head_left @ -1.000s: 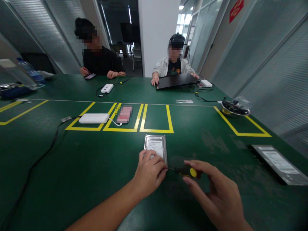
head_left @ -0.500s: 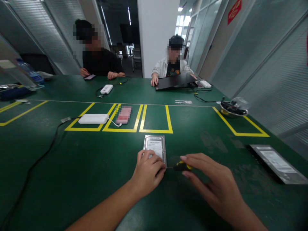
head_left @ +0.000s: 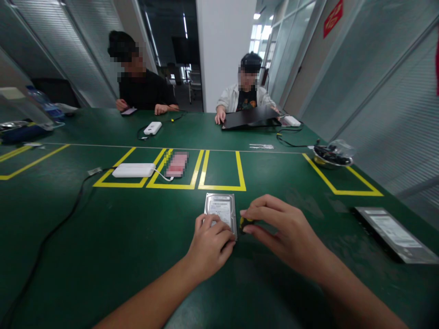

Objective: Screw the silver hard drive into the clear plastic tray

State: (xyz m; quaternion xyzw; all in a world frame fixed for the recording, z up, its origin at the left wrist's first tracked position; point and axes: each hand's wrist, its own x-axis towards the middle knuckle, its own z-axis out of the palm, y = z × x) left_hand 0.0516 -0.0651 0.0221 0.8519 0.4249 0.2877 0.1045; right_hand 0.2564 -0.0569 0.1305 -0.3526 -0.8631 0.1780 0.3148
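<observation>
A silver hard drive point(head_left: 221, 205) with a white label lies flat on the green table. Over its near end is my left hand point(head_left: 213, 242), fingers curled and gripping it against the tabletop. My right hand point(head_left: 279, 224) pinches a screwdriver point(head_left: 245, 224) with a black and yellow handle between thumb and fingers, close to the drive's right side. The shaft does not show clearly, so whether its tip touches the drive I cannot tell.
Another drive-like metal unit point(head_left: 394, 230) lies at the right. Yellow tape boxes point(head_left: 222, 187) mark the table. A white power bank point(head_left: 133, 170), a pink phone point(head_left: 177, 164), a black cable point(head_left: 65, 218) and a bowl of parts point(head_left: 332, 156) lie around. Two people sit opposite.
My right hand, with the screwdriver, has shifted left and slightly away from me, closer along the drive's right side. My left hand and the drive have stayed put.
</observation>
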